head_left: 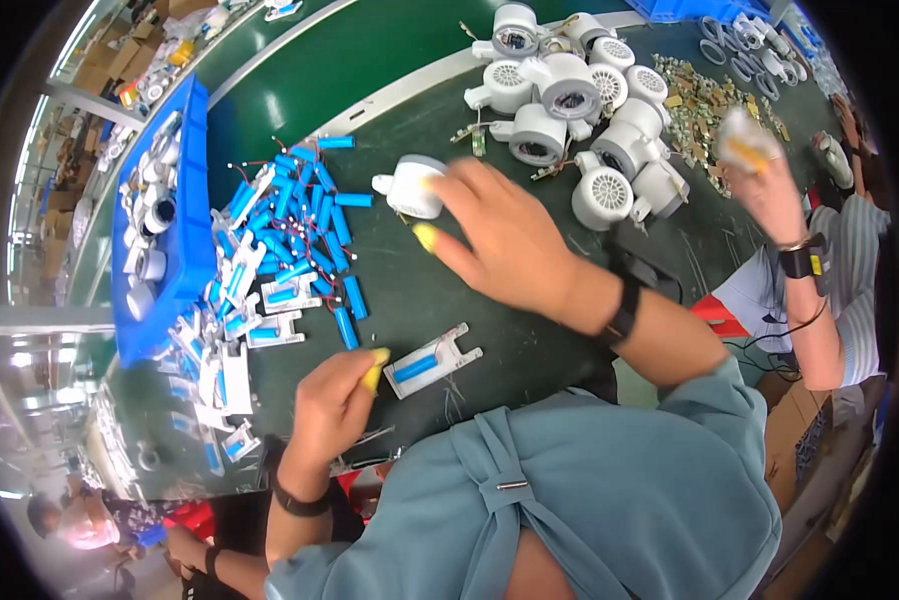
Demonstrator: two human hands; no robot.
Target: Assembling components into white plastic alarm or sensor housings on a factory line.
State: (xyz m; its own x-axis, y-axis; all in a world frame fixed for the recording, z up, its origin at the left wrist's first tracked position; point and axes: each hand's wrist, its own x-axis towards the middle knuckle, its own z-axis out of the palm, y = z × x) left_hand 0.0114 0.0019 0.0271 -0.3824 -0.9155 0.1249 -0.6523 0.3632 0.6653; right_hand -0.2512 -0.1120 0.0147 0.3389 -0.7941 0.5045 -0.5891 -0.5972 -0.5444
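Note:
My right hand (515, 240) reaches over the middle of the table, its fingers, blurred at the tips, curled round the right side of a white round fan housing (410, 190). A yellow cover shows on its thumb, close under the housing's lower edge. My left hand (332, 408) is closed near the front edge, yellow-covered fingertips pressed together; whatever lies between them, if anything, is hidden. Just right of those fingertips lies a white forked plastic bracket (450, 362) with a blue cylindrical battery (416, 369) in it.
Left of my hands lies a heap of blue batteries with wires (295, 215) and white brackets. Beyond it stands a blue bin (202, 190) of white parts. Several fan housings (570, 95) and small circuit boards (705, 110) lie farther right. A co-worker's hand (770, 190) holds a blurred white-and-yellow thing.

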